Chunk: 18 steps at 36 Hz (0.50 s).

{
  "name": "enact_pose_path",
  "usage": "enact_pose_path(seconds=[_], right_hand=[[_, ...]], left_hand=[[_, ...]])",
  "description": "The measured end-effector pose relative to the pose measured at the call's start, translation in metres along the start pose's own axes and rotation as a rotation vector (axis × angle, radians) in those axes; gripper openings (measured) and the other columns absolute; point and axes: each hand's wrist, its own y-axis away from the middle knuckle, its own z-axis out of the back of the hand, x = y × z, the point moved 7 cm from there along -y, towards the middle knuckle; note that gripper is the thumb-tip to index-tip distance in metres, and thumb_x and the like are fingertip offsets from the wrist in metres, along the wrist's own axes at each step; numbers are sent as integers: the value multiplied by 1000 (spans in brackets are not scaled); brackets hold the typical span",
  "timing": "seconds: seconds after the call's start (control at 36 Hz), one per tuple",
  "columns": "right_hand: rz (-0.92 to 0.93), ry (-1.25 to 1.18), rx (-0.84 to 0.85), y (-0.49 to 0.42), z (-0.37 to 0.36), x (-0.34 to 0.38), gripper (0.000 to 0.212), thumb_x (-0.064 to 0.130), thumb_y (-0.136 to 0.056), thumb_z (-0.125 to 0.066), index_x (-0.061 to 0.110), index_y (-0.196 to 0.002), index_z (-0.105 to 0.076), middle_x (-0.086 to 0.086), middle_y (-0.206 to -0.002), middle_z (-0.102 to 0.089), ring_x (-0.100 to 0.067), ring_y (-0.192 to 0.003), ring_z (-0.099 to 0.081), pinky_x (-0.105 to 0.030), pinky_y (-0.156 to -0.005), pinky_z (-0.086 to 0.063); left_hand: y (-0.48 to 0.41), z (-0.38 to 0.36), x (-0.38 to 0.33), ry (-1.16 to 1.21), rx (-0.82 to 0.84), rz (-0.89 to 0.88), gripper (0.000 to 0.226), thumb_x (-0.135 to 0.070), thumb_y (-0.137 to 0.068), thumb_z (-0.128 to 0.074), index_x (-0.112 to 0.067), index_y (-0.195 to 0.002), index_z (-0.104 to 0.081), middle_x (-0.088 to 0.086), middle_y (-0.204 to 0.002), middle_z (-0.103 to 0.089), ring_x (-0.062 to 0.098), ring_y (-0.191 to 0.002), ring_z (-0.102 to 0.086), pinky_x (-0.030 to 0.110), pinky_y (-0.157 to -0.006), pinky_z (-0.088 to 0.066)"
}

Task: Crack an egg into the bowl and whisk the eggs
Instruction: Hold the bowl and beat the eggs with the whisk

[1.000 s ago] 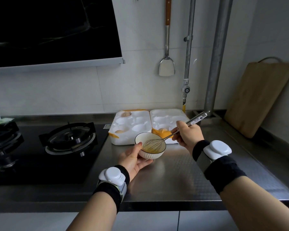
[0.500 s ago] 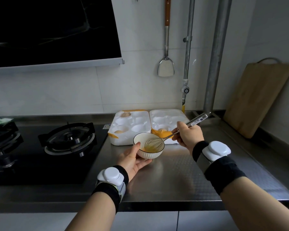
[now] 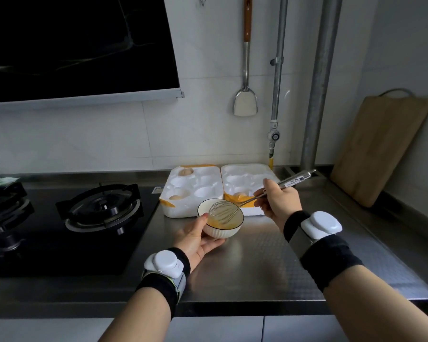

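A small white ribbed bowl (image 3: 219,232) with a dark rim sits tilted on the steel counter, with yellow beaten egg (image 3: 214,223) pooled inside. My left hand (image 3: 195,239) cups the bowl from the left and below, thumb on its rim. My right hand (image 3: 278,202) grips the metal handle of a wire whisk (image 3: 224,211), whose head dips into the egg. Behind the bowl lies an open white foam egg tray (image 3: 209,180) holding brown eggs (image 3: 185,172) in a few cups.
A black gas hob (image 3: 101,208) fills the counter's left. A wooden cutting board (image 3: 378,149) leans on the right wall. A metal spatula (image 3: 245,104) and pipes (image 3: 318,95) hang on the tiled wall. The range hood (image 3: 72,45) overhangs at upper left.
The whisk head has shifted inside the bowl as my right hand stirs. The bowl and my left hand stay almost in the same place.
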Motion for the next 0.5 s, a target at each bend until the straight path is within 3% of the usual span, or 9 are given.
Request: enact_pose_path(seconds=[0.5], right_hand=[[-16,25,29,1,-5,-2,45,32,-95,-52,7,-63,-72,-10,-51,-66,-13,-36,-47,-19,-38,-37]], left_hand=[[3,-1,-1,-12,1,4,22,-15,-89,-71,1,-102,-63,23,-108,-67,48,-95,-70,54,-71,-61]])
